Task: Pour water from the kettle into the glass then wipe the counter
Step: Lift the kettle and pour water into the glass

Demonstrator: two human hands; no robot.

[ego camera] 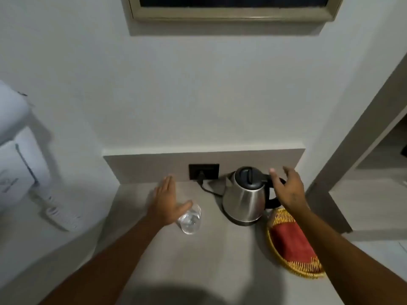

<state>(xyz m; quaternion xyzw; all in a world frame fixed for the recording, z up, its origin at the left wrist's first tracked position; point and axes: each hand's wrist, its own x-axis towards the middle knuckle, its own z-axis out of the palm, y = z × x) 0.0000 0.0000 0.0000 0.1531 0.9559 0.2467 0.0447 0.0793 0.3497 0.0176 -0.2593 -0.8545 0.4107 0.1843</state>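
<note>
A steel kettle (pixel 245 198) with a black lid and handle stands on its base at the back of the grey counter (pixel 209 256). My right hand (pixel 289 188) hovers open just right of the kettle, over its black handle, fingers spread. A clear glass (pixel 191 220) stands left of the kettle, and it looks to hold some water. My left hand (pixel 166 200) is open with fingers straight, its thumb beside the glass rim. A red cloth (pixel 291 245) lies in a woven yellow basket (pixel 273 243) at the right.
A black cord (pixel 209 190) runs from the kettle base to a dark wall socket (pixel 203 171) behind. The counter ends at a wall on the left and drops off at the right behind the basket. A framed picture (pixel 231 9) hangs above.
</note>
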